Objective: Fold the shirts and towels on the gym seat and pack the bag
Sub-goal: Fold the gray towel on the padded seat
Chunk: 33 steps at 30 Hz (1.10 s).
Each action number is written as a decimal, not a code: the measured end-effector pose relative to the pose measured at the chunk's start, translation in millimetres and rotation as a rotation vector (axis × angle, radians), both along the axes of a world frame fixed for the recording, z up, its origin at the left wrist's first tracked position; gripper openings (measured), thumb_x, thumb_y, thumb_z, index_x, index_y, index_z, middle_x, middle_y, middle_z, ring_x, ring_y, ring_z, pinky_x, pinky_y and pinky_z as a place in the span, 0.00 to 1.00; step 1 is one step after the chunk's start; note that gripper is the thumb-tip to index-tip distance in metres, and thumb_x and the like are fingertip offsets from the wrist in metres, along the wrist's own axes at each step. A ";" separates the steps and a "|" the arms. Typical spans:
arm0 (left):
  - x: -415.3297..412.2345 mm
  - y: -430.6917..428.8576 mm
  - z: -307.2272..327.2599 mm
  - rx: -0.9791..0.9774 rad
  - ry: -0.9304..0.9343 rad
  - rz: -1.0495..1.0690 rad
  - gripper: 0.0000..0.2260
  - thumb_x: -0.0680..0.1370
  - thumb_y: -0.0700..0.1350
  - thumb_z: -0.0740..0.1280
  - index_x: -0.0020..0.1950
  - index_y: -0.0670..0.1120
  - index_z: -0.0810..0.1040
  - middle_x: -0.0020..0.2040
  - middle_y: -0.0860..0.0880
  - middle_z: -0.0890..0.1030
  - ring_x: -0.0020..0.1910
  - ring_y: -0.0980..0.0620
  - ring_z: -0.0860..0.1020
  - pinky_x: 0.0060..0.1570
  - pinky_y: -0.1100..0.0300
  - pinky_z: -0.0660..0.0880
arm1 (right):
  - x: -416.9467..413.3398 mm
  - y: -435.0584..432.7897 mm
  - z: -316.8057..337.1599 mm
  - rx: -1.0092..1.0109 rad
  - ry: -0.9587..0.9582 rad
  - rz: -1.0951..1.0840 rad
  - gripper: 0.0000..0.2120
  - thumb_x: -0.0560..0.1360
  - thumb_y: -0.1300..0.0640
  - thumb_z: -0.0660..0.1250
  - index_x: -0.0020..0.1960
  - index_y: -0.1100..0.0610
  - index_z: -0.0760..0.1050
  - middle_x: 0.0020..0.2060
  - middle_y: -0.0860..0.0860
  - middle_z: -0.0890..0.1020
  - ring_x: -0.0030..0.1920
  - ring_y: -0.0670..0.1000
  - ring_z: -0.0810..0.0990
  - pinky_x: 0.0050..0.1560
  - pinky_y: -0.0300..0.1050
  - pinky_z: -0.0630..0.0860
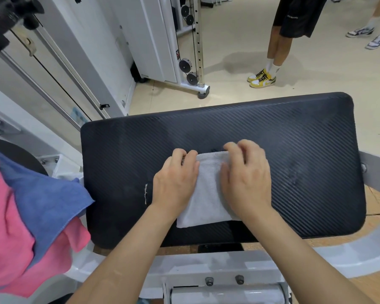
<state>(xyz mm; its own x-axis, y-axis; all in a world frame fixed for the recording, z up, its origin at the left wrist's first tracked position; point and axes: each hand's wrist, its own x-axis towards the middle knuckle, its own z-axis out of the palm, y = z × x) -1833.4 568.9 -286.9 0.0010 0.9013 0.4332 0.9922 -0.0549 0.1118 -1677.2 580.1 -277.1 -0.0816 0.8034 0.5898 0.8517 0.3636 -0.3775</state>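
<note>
Left hand (173,183), right hand (247,178) curled on grey towel (206,194)

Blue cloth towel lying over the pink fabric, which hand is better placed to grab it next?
Probably the left hand: the blue cloth towel lies on its side, beside the black padded seat.

Your left hand (173,183) and right hand (246,178) are bare. Your left forearm (123,255) and right forearm (305,255) are bare too, slim, uncovered from wrist to the lower edge.
</note>
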 end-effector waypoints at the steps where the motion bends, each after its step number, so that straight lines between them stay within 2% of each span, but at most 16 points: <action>1: -0.3 0.3 -2.0 0.018 0.007 -0.008 0.06 0.80 0.47 0.65 0.52 0.46 0.78 0.45 0.48 0.74 0.35 0.52 0.73 0.21 0.62 0.63 | -1.2 -2.3 -2.8 0.069 -0.054 0.088 0.15 0.74 0.63 0.67 0.59 0.58 0.74 0.57 0.59 0.77 0.55 0.59 0.76 0.47 0.54 0.73; 3: -1.2 0.7 -2.7 0.038 0.006 -0.057 0.08 0.80 0.48 0.63 0.55 0.46 0.77 0.46 0.47 0.74 0.36 0.52 0.74 0.20 0.60 0.66 | -1.0 -5.3 -11.7 0.066 -0.202 0.252 0.17 0.78 0.57 0.62 0.65 0.60 0.74 0.67 0.59 0.74 0.68 0.58 0.71 0.62 0.54 0.70; 5: -3.2 0.3 3.3 0.032 -0.032 -0.097 0.10 0.80 0.49 0.60 0.60 0.48 0.73 0.49 0.46 0.74 0.39 0.52 0.74 0.24 0.59 0.72 | 2.9 -5.2 -23.5 -0.051 -0.338 0.293 0.23 0.81 0.50 0.57 0.72 0.61 0.68 0.74 0.58 0.67 0.75 0.56 0.62 0.71 0.56 0.64; 8: 1.1 -8.9 12.6 0.133 0.007 -0.041 0.13 0.78 0.44 0.65 0.62 0.47 0.73 0.56 0.44 0.75 0.50 0.47 0.74 0.42 0.51 0.74 | 7.5 1.0 -32.7 -0.151 -0.413 0.291 0.28 0.82 0.46 0.52 0.77 0.59 0.60 0.77 0.55 0.60 0.77 0.54 0.56 0.74 0.56 0.58; 11: 17.0 -33.5 2.5 0.209 0.087 -0.198 0.14 0.79 0.41 0.63 0.64 0.44 0.77 0.63 0.45 0.75 0.61 0.46 0.74 0.58 0.50 0.71 | 8.3 2.6 -33.6 -0.175 -0.379 0.328 0.27 0.82 0.48 0.49 0.77 0.59 0.59 0.77 0.54 0.60 0.78 0.53 0.55 0.75 0.54 0.55; 13: 21.7 -46.2 -15.0 0.037 0.081 -0.253 0.20 0.81 0.45 0.58 0.73 0.43 0.68 0.72 0.43 0.69 0.72 0.46 0.67 0.69 0.48 0.66 | 10.1 3.5 -31.6 -0.197 -0.315 0.379 0.26 0.82 0.50 0.48 0.77 0.59 0.60 0.77 0.54 0.61 0.78 0.52 0.54 0.76 0.53 0.53; 15: 17.0 -49.1 -29.9 -0.104 0.100 -0.208 0.25 0.82 0.50 0.53 0.79 0.43 0.55 0.78 0.43 0.58 0.78 0.47 0.56 0.74 0.46 0.58 | 13.7 1.5 -24.0 -0.208 -0.229 0.411 0.26 0.79 0.54 0.50 0.75 0.60 0.64 0.75 0.55 0.64 0.77 0.53 0.58 0.75 0.53 0.55; 18: 12.3 -46.4 -36.1 -0.168 0.119 -0.190 0.26 0.82 0.51 0.51 0.79 0.43 0.54 0.79 0.44 0.54 0.78 0.47 0.53 0.74 0.45 0.57 | 20.3 -13.5 -11.9 -0.110 -0.100 0.389 0.21 0.78 0.60 0.53 0.67 0.65 0.73 0.68 0.59 0.73 0.71 0.58 0.68 0.70 0.52 0.67; 20: 12.5 -46.6 -34.2 -0.174 0.113 -0.202 0.26 0.82 0.51 0.52 0.79 0.43 0.54 0.79 0.44 0.55 0.78 0.47 0.54 0.74 0.45 0.58 | 24.5 -30.4 -13.3 -0.081 -0.084 0.436 0.20 0.80 0.60 0.52 0.65 0.65 0.74 0.65 0.60 0.75 0.66 0.57 0.71 0.66 0.48 0.70; 23: 11.5 -47.5 -22.8 -0.199 0.094 -0.215 0.26 0.81 0.52 0.53 0.78 0.44 0.57 0.79 0.44 0.57 0.78 0.47 0.56 0.74 0.46 0.57 | 30.1 -38.3 -28.8 -0.175 -0.165 0.501 0.21 0.79 0.59 0.55 0.68 0.64 0.72 0.69 0.58 0.72 0.68 0.56 0.70 0.67 0.50 0.71; 25: 10.4 -53.9 -12.5 -0.170 0.050 -0.235 0.24 0.80 0.50 0.57 0.75 0.43 0.64 0.76 0.44 0.63 0.75 0.46 0.62 0.73 0.47 0.62 | 32.4 -35.5 -37.1 -0.256 -0.161 0.499 0.22 0.78 0.58 0.56 0.70 0.63 0.70 0.71 0.57 0.69 0.71 0.55 0.68 0.67 0.53 0.70; 28: 7.3 -75.1 -6.9 -0.054 -0.007 -0.295 0.14 0.77 0.47 0.67 0.60 0.44 0.77 0.61 0.44 0.75 0.59 0.46 0.72 0.58 0.51 0.75 | 33.1 -33.0 -36.9 -0.290 -0.131 0.522 0.22 0.77 0.58 0.58 0.70 0.63 0.70 0.72 0.56 0.68 0.70 0.55 0.68 0.67 0.52 0.71; 30: 3.9 -87.7 -12.6 -0.095 0.055 -0.319 0.15 0.76 0.51 0.68 0.59 0.44 0.77 0.58 0.45 0.76 0.56 0.47 0.74 0.56 0.53 0.76 | 35.0 -31.4 -34.2 -0.286 -0.128 0.545 0.22 0.78 0.58 0.58 0.70 0.63 0.70 0.72 0.56 0.68 0.70 0.55 0.69 0.67 0.52 0.70; 33: -2.7 -94.2 -26.9 -0.185 0.125 -0.328 0.24 0.73 0.52 0.70 0.66 0.44 0.72 0.63 0.44 0.74 0.62 0.46 0.74 0.62 0.51 0.75 | 40.5 -30.7 -27.0 -0.305 -0.159 0.575 0.23 0.79 0.53 0.59 0.71 0.60 0.68 0.73 0.55 0.67 0.71 0.53 0.67 0.69 0.48 0.67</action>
<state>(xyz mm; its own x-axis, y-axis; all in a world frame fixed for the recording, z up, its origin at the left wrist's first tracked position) -1836.2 474.6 -313.9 0.3445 0.9071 0.2420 0.9319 -0.3616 0.0288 -1636.7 549.4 -304.2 -0.6134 0.7351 0.2888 0.6081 0.6729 -0.4211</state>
